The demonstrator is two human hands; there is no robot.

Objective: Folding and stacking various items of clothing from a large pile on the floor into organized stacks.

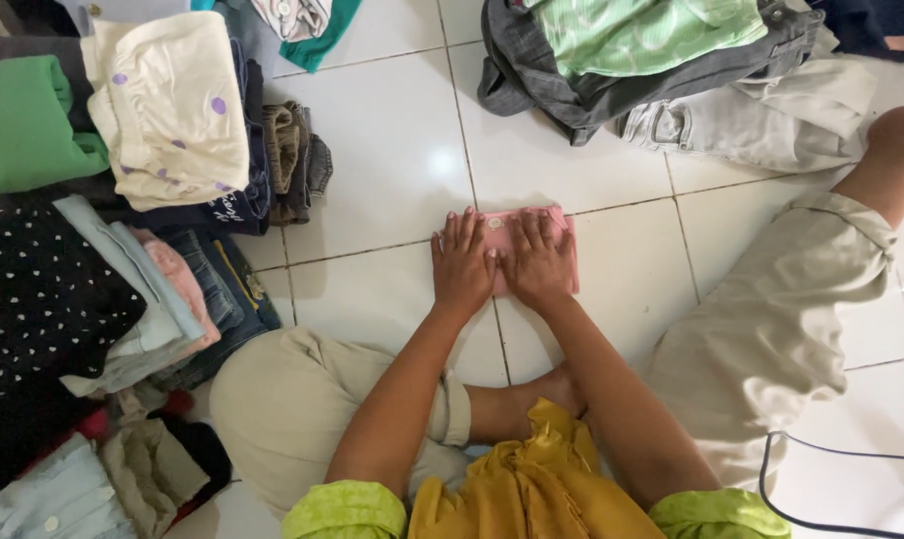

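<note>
A small folded pink garment (560, 238) with a white button lies on the white tiled floor (392, 160) in front of me. My left hand (461, 264) lies flat with fingers spread on its left part. Beside it, my right hand (538, 260) presses flat on the middle of the garment. Both palms face down and neither hand grips anything. My legs in beige trousers (771, 329) are spread to both sides of the garment.
Stacks of folded clothes (123, 230) fill the left side, among them a cream dotted piece (168, 110), a green one (23, 125) and a black dotted one (38, 289). A loose heap of grey, green and pale garments (662, 70) lies at the top right. A black cable (821, 479) runs at the lower right.
</note>
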